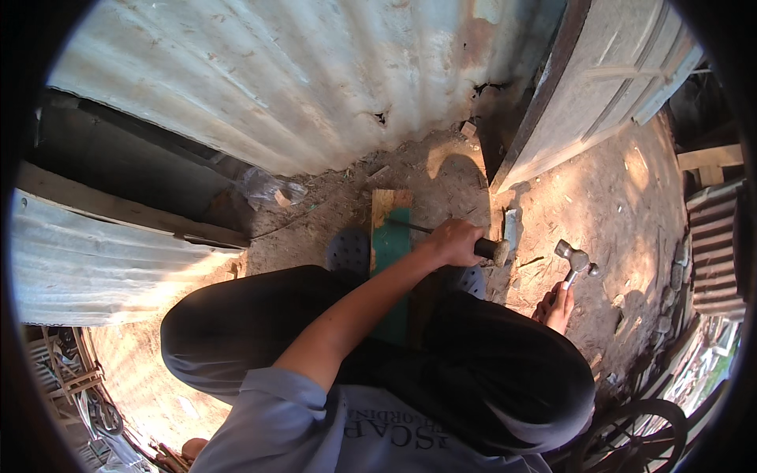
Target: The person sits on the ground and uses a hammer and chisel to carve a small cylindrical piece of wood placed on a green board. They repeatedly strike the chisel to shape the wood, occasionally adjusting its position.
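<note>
My left hand (457, 243) is wrapped round the dark handle of a chisel (486, 248) with a worn, pale butt end. Its thin dark shaft lies sideways over a green-painted board (390, 248), and the tip overlaps the board near its bare-wood far end. I cannot tell whether the tip touches the wood. Off to the right, my right hand (557, 305) grips the handle of a hammer (574, 258). The metal head is raised apart from the chisel's butt. Between my legs, the near part of the board runs out of sight.
Rusty corrugated metal sheeting (276, 87) stands ahead, with a panelled door (583, 102) at the right. Clear plastic (272, 189) lies on the dirt floor (544, 213). My feet in perforated clogs (348, 250) flank the board. A spoked wheel (631, 441) is at lower right.
</note>
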A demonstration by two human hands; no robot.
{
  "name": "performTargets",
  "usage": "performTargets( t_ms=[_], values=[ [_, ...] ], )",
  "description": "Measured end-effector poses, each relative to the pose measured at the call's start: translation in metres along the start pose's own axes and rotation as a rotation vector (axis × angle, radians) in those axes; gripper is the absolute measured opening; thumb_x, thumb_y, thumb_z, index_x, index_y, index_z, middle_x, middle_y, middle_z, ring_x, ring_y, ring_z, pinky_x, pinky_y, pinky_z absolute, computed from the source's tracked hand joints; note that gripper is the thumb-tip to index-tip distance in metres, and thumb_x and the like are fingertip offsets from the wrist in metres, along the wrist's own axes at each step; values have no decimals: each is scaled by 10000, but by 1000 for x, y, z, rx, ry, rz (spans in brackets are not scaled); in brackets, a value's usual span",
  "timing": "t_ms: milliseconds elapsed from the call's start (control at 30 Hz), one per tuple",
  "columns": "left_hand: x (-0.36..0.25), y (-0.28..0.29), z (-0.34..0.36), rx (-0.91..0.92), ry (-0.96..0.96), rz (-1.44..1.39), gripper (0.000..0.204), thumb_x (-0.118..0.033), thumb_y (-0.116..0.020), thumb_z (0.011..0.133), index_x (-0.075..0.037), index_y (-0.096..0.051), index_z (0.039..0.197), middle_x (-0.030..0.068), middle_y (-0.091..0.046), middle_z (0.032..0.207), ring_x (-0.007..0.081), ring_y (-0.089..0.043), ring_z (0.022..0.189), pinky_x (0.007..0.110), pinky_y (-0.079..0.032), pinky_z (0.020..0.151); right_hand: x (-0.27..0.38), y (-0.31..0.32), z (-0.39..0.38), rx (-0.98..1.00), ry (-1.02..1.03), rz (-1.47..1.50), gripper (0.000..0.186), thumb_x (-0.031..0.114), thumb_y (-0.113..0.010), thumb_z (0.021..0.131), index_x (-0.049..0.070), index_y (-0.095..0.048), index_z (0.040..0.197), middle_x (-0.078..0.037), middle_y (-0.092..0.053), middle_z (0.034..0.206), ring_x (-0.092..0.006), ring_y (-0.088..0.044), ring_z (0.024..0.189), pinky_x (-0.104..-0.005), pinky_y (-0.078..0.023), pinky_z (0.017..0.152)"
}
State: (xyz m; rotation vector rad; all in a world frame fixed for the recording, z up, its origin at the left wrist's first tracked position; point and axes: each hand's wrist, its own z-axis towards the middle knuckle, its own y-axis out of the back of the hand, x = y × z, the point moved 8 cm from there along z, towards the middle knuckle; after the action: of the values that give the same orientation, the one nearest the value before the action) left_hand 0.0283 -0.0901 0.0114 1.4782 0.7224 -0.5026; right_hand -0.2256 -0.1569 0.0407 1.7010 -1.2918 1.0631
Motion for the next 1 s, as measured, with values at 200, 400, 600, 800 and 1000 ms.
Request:
performTargets(
  t_ms=[200,400,600,800,1000],
  values=[
    [-1,2,1,-39,10,54,368,-325,-753,643,-53,-637,861,186,-638,726,361,-651,753,455,-520,695,-6,-9,-12,-71,-54,58,289,421,-492,965,160,-445,850,58,-296,527,-46,-238,382,-209,-180,361],
    [19,-13,0,-94,-4,71,398,-346,-770,635,-57,-649,880,177,-660,791,343,-659,798,435,-527,736,-52,-45,-3,237,127,-193,292,377,-466,984,131,-440,829,51,-290,506,-44,-232,379,-221,-169,353],
    [20,-2,-1,28,86,107,467,-365,-754,640,-54,-656,974,168,-664,869,356,-642,879,451,-509,783,-29,-42,-7,64,73,132,308,360,-430,999,129,-404,797,52,-271,489,-43,-190,357,-228,-155,326],
    [23,-13,-3,96,85,134,417,-365,-748,640,-60,-649,906,165,-666,830,351,-648,839,459,-512,755,-35,-61,-10,177,267,-274,318,314,-444,996,74,-463,787,51,-308,547,-38,-262,463,-239,-191,422],
    [18,-3,-4,-20,21,92,422,-362,-751,639,-65,-648,920,182,-664,828,362,-647,829,455,-515,746,-26,-60,-22,91,125,-121,353,335,-450,991,83,-441,743,55,-308,547,-34,-270,450,-234,-173,411]
  ],
)
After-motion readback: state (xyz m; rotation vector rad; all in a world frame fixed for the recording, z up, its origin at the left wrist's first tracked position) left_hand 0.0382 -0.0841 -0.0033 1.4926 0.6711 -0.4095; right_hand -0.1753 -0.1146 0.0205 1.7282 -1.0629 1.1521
